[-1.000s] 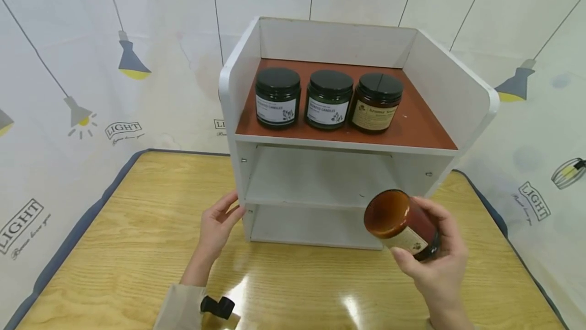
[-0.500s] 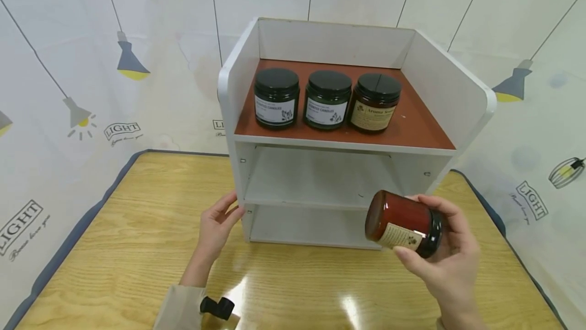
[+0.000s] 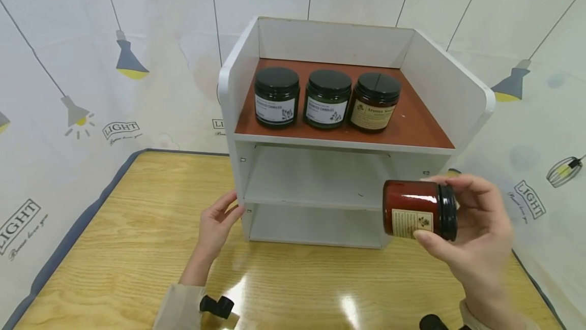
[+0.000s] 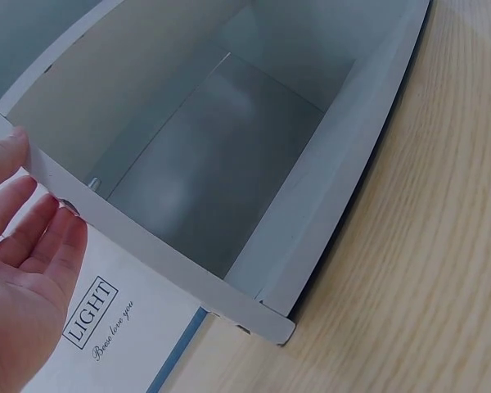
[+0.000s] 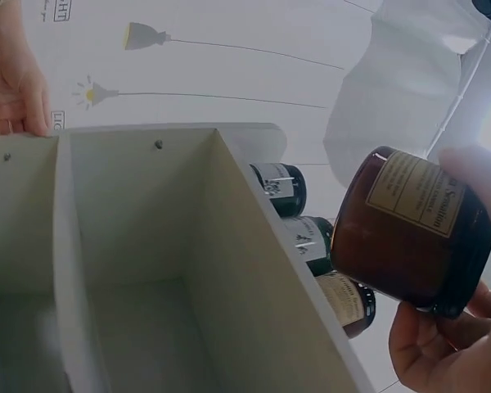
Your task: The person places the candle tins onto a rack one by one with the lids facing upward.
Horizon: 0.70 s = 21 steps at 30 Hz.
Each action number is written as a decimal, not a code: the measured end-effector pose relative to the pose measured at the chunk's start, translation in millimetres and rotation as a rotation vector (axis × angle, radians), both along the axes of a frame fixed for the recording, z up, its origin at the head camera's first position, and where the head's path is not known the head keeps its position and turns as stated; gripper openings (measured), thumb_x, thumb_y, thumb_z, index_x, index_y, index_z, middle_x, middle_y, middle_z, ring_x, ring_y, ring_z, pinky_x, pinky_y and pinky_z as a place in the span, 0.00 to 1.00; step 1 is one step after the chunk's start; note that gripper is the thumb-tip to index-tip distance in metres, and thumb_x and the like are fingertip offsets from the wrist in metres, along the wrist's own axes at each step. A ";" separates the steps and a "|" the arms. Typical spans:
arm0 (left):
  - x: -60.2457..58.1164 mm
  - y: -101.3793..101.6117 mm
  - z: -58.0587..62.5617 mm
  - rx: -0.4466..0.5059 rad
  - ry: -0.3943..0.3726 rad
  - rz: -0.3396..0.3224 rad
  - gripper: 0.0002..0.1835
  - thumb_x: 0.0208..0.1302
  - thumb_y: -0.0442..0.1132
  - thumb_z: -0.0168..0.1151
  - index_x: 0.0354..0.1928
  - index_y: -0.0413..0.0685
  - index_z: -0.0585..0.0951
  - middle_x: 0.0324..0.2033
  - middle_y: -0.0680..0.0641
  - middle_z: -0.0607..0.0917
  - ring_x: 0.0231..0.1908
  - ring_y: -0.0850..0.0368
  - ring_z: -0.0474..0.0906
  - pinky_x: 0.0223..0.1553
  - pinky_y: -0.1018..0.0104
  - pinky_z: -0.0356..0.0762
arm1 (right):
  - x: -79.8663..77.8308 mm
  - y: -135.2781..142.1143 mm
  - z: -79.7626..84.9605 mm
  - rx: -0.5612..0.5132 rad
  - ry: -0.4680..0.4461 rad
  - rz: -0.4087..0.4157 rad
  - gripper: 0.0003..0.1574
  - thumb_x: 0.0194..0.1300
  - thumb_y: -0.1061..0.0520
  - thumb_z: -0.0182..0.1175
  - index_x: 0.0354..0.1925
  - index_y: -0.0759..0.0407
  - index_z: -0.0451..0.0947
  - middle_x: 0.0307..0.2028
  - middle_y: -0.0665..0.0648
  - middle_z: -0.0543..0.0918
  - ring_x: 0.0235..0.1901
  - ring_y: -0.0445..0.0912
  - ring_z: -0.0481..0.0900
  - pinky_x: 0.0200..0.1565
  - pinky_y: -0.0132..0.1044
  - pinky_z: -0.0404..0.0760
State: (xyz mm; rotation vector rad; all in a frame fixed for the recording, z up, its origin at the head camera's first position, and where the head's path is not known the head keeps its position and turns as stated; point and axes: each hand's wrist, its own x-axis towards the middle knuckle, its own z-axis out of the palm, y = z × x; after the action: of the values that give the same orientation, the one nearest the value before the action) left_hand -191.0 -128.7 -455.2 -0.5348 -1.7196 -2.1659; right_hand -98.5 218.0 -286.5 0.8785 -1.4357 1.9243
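My right hand (image 3: 480, 228) holds a brown-red glass candle jar (image 3: 412, 208) on its side, its black lid towards the palm and its base pointing left. Thumb and fingers pinch it around the lid end; the cream label (image 5: 417, 192) shows in the right wrist view too. My left hand (image 3: 217, 226) touches the left side panel of a small white shelf unit (image 3: 311, 203), its fingertips along the front edge (image 4: 139, 237). On the red-brown top board stand two dark green candle jars (image 3: 276, 97) with white labels and one amber candle jar (image 3: 374, 101) with a cream label.
Two lower compartments of the shelf unit face me, with raised white walls (image 3: 453, 86) around its top. It stands on a wooden table (image 3: 137, 218) with a dark blue edge. A wall covering (image 3: 174, 65) printed with lamps hangs behind.
The jar in my right hand has turned from showing its base to lying sideways, and moved to the right and slightly up. My left hand has stayed at the shelf unit.
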 end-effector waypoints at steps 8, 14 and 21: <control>0.3 -0.4 0.8 -0.001 -0.003 0.001 0.23 0.58 0.19 0.57 0.51 0.49 0.81 0.50 0.56 0.81 0.55 0.63 0.73 0.52 0.69 0.76 | -14.3 8.7 30.4 0.147 0.055 -0.111 0.40 0.33 0.78 0.73 0.48 0.86 0.68 0.42 0.66 0.80 0.41 0.50 0.78 0.39 0.28 0.81; -0.7 -0.2 0.5 0.004 0.007 -0.008 0.23 0.58 0.19 0.57 0.51 0.48 0.80 0.50 0.55 0.81 0.54 0.62 0.73 0.53 0.69 0.76 | -22.6 18.5 52.5 0.268 0.018 -0.161 0.37 0.35 0.81 0.68 0.49 0.87 0.69 0.43 0.65 0.80 0.33 0.45 0.80 0.36 0.25 0.82; -0.8 -1.2 -1.2 0.001 0.010 -0.014 0.22 0.58 0.19 0.57 0.52 0.43 0.80 0.51 0.55 0.80 0.55 0.62 0.73 0.53 0.69 0.75 | -35.1 21.1 74.3 0.400 -0.078 -0.294 0.36 0.36 0.84 0.64 0.50 0.78 0.75 0.43 0.61 0.81 0.30 0.42 0.80 0.34 0.22 0.81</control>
State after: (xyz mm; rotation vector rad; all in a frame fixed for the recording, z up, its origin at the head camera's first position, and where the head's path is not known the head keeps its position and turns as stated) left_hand -191.8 -129.9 -456.4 -0.5578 -1.7152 -2.1698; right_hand -133.6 239.1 -212.2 0.7160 -1.9193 1.4946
